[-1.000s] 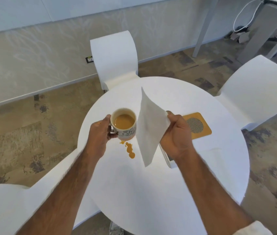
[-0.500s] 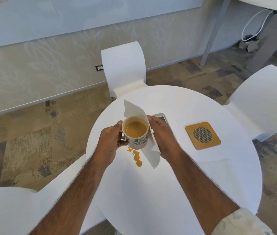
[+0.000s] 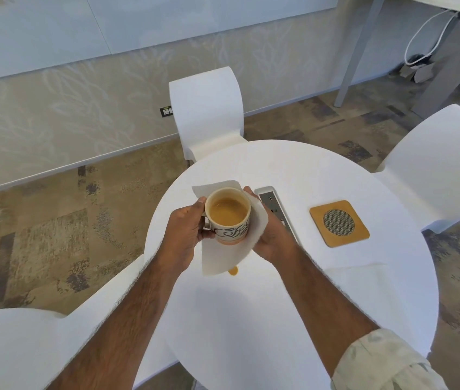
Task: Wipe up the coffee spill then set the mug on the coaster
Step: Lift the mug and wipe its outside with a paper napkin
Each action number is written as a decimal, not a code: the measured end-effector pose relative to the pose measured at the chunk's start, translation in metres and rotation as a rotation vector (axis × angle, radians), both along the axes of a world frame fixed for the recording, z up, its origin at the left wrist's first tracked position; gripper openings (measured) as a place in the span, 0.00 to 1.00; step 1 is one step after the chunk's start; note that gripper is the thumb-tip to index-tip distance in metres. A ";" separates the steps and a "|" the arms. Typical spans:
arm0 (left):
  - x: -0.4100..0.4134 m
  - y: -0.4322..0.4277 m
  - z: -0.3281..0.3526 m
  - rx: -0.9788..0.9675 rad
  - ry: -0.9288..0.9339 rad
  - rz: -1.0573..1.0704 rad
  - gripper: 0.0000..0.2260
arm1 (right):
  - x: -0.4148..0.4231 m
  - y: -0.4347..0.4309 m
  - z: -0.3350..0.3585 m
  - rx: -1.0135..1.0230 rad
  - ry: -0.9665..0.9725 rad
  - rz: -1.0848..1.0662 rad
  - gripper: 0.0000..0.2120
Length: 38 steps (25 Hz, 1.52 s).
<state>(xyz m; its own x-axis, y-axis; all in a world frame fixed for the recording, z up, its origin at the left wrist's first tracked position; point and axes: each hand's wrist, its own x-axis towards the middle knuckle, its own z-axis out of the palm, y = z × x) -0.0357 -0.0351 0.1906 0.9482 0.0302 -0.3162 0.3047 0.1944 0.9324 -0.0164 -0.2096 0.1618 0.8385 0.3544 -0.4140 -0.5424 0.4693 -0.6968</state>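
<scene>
Head view looks down past two bare forearms that rise from the lower edge of the frame toward the middle of a round white table (image 3: 293, 319). Just above the forearms, a small tan drop of spilled coffee (image 3: 233, 271) shows on the tabletop at the lower corner of a white paper towel (image 3: 223, 256); whatever else is spilled lies hidden under the sheet. At centre frame the left hand (image 3: 188, 230) is closed around the handle side of a mug (image 3: 228, 215), which is nearly full of milky coffee. It seems lifted clear of the table, probably so the towel can pass beneath and dry its wet base before it goes anywhere clean. The right hand (image 3: 269, 236) cups the towel against the mug's far side and bottom, fingers curled around the sheet. The mug is kept level, sensibly, given how high the liquid sits. Right of the hands, a grey power strip (image 3: 278, 211) is set into the tabletop. Farther right lies the square wooden coaster (image 3: 339, 223), bare and well apart from the mug, so the final step is not yet done. At upper centre, beyond the table, a white chair (image 3: 206, 108) stands before the wall.
</scene>
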 end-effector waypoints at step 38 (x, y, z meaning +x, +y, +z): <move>0.006 -0.006 0.011 0.007 -0.026 0.040 0.15 | -0.048 0.018 0.007 -0.142 -0.243 -0.569 0.18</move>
